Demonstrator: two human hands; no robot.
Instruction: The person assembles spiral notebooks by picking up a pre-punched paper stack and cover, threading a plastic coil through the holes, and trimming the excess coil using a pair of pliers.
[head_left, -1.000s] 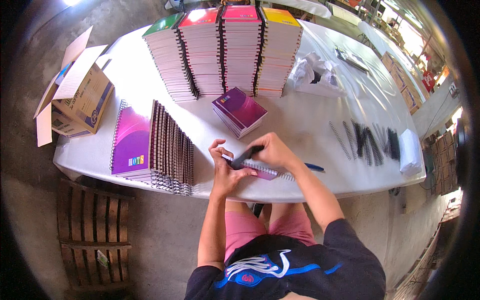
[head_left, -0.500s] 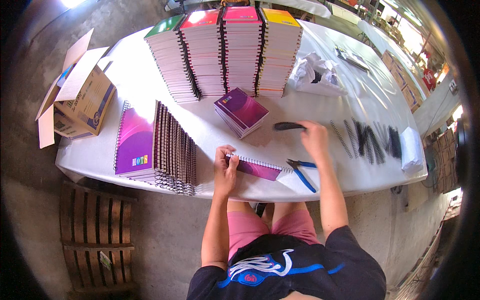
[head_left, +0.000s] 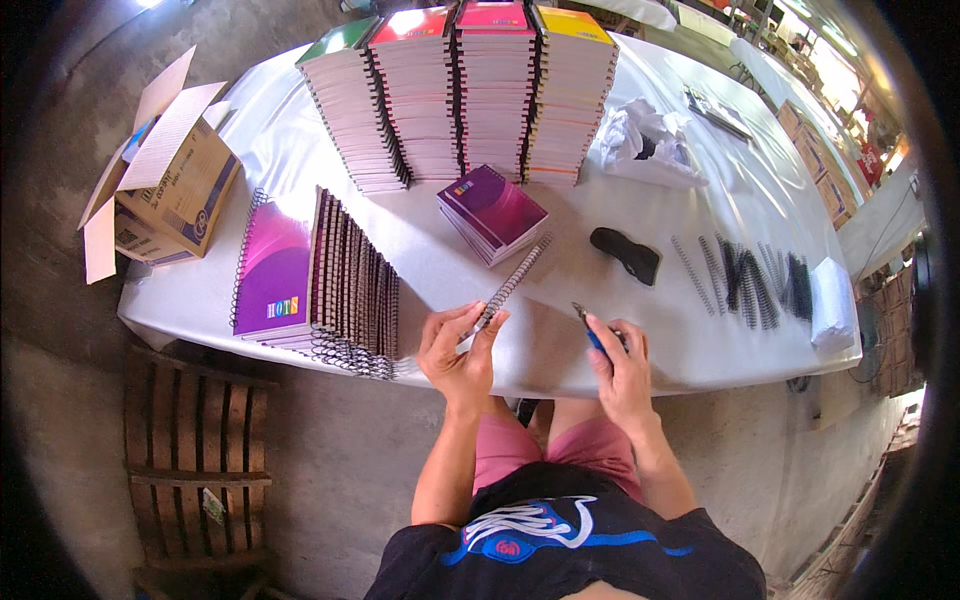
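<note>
Near the table's front edge, my left hand (head_left: 455, 355) is closed on a spiral-bound notebook (head_left: 512, 287), raised nearly edge-on so its wire coil runs up and away to the right. To its right, my right hand (head_left: 624, 372) grips blue-handled pliers (head_left: 590, 335), their dark jaws pointing up and left, apart from the notebook. A black, elongated, rounded object (head_left: 628, 255) lies on the table beyond my right hand; its kind is unclear. Just past the held notebook sits a small stack of purple-covered books (head_left: 492, 215).
Spiral-bound purple notebooks (head_left: 275, 270) stand in a row at left, beside an open cardboard box (head_left: 175, 205). Tall stacks of bound books (head_left: 420, 110) line the back. Loose black coils (head_left: 745, 280) and a white bundle (head_left: 832, 305) lie at right, a crumpled white bag (head_left: 650, 150) behind.
My right hand has let go of the black object, now on the table, and picked up the pliers. My left hand has tilted the notebook up from lying flat.
</note>
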